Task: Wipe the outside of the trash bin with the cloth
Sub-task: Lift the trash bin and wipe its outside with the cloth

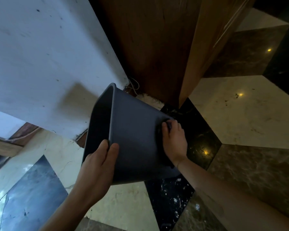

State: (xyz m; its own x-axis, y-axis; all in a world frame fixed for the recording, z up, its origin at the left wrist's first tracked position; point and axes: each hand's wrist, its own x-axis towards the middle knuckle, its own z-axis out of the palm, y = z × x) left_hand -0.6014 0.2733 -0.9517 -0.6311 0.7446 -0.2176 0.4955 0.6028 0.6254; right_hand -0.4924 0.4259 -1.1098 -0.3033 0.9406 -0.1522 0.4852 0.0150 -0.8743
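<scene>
Grey plastic fills the middle of the frame: a trash bin (137, 139) held tipped on its side above a patterned marble floor (250, 110), its open mouth turned toward the left and its base toward the right. At far left, a white wall (40, 55) slants down to the floor, speckled with small dark marks, and a pale tile and a glossy dark tile lie beneath it. The person's left hand (98, 165) comes up from the lower edge and takes the bin by its rim, the grip pinching the lip with the thumb on the inside and the fingers on the outer wall. Behind the bin stands a dark wooden panel (150, 44), with a lighter wooden door (207, 39) just beside it and a loose white cord (134, 86) where wall and wood meet. Further right, the right hand (174, 139) presses against the bin's outer wall near the base, its grip curled closed over a dark cloth (169, 125), only a small fold of which shows between the fingers. The bare right forearm runs off toward the lower right corner. Ceiling lights glint as small yellow spots on the polished stone at right.
</scene>
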